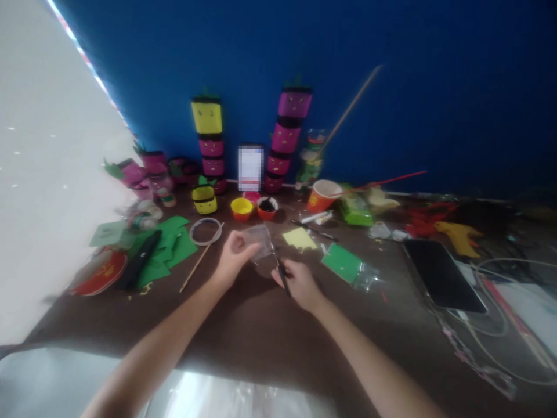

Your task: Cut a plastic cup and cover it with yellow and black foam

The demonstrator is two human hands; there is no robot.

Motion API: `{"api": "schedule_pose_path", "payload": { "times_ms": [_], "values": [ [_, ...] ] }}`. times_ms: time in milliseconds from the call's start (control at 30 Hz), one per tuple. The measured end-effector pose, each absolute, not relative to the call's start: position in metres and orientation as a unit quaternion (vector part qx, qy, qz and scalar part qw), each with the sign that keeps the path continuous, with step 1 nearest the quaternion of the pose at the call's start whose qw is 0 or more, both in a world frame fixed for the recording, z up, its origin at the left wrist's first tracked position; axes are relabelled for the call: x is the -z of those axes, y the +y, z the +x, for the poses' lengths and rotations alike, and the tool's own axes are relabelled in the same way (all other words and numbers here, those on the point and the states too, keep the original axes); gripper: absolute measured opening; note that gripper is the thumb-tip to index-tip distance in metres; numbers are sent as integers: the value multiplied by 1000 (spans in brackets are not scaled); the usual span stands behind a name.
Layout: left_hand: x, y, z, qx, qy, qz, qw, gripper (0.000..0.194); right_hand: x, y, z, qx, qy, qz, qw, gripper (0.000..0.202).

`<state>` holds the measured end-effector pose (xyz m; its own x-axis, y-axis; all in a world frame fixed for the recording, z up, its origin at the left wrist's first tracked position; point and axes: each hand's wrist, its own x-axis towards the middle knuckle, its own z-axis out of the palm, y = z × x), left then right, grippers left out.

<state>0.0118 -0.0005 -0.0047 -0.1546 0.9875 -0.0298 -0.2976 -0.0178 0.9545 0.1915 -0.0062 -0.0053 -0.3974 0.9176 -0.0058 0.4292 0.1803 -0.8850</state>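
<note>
My left hand (237, 255) pinches a piece of clear plastic (256, 241) between thumb and fingers, held up over the dark table. In my right hand (300, 281) is a pair of scissors (279, 266) with dark handles. Their blades point away from me and lie against the plastic's right edge; blur hides how far apart they are. Just right of the plastic lies a torn pale yellow sheet (300, 238). Behind it stand a small cup with yellow paint (241, 209) and one with black paint (267, 208).
Stacked purple and yellow face boxes (212, 145) lean on the blue wall near a phone (251, 168). Green sheets (174, 249) and a tape ring (206, 232) lie left. Rightward are a paper cup (322, 197), a green packet (342, 262), a tablet (444, 276) and a yellow glue gun (459, 235).
</note>
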Motion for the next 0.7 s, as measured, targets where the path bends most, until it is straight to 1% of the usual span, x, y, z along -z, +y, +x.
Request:
{"api": "schedule_pose_path", "payload": {
  "times_ms": [133,267,467,700],
  "values": [
    [4,-1,13,-610,449,350,551,36,-7,-8,192,-345,-764,-492,233,26],
    [6,0,11,-608,425,363,564,36,-18,-10,191,-274,-786,-516,204,29],
    [13,1,8,-591,425,380,571,35,-17,-11,191,-228,-789,-529,213,34],
    [7,0,8,-576,417,370,597,35,-13,-9,192,-204,-793,-526,228,39]
  ]
}}
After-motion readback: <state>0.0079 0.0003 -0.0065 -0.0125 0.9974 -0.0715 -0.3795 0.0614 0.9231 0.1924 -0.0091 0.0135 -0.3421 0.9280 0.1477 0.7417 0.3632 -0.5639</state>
